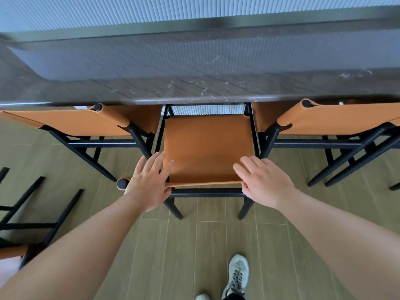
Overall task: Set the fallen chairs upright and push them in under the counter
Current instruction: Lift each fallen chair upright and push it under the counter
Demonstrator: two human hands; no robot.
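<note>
An upright middle chair (207, 146), with a tan leather seat and black frame, is seen standing at the dark marble counter (194, 68), its front edge tucked just under the counter's lip while most of the seat remains out in the open. The chair's leather backrest band is met by both hands at its top. The left hand (149, 182) is laid over the band near its left end, fingers spread and nearly straight, pointed forward over the seat; nothing is gripped. The right hand (263, 180) is laid over the band's right end in the same way, fingers extended and relaxed, with the thumb tucked under the band's lower edge.

On either side, a left chair (86, 120) and a right chair (329, 120) of the same make are set upright, their seats partly under the counter. At the far left, a fallen chair (32, 213) is seen lying on the wood-look plank floor (194, 245), its black legs angled up and its tan leather at the lower left edge. A grey sneaker (237, 276) is planted on the floor below the right forearm.
</note>
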